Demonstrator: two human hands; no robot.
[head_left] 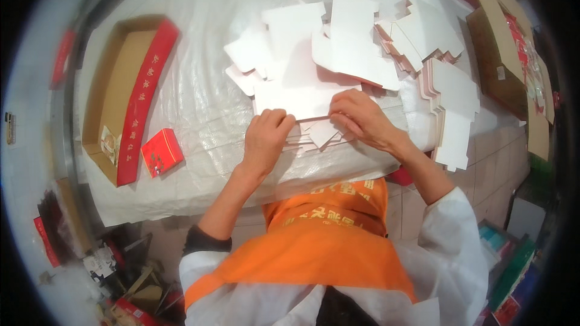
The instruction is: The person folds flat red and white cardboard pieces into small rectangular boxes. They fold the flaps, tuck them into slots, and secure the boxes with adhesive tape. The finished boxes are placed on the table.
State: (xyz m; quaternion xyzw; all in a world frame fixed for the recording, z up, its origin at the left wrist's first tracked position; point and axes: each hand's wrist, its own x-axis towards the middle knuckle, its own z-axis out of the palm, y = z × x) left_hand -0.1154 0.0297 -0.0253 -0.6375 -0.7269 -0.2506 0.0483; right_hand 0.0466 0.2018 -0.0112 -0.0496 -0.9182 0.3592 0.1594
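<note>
A white die-cut cardboard box blank (308, 93) lies on the near part of a loose pile. Its near edge is pinched by my left hand (269, 136) at the left corner, fingers curled. On the right, my right hand (364, 121) grips the same edge with thumb and fingers closed. Beneath that edge, small white flaps of other blanks (321, 134) stick out toward me. More flat white blanks (353, 33) lie overlapping beyond my hands. A layered stack of blanks (453, 108) sits to the right at the table's edge.
A white plastic sheet (199, 78) covers the table. At left stands a long open cardboard tray (112, 78) with a red side, beside a small red box (162, 153). An open carton (498, 54) holding red packets stands at far right. Boxes (130, 311) clutter the floor at lower left.
</note>
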